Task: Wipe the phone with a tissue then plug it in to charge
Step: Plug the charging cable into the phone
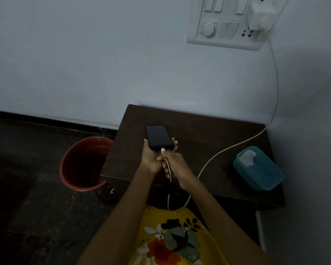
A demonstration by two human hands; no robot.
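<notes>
Both hands are working above the bench: left hand cradling the phone, right hand pinching the plug, which should be going in straight, unforced.

There is a single view, from a wide-angle camera worn on the person's head. It looks forward and steeply down, past the person's own arms, which reach in from the near bottom edge. A dark wooden table stands close below, filling the middle right. The floor lies to the left, and a pale wall takes up the far upper half. Straight lines bend toward the edges.
</notes>
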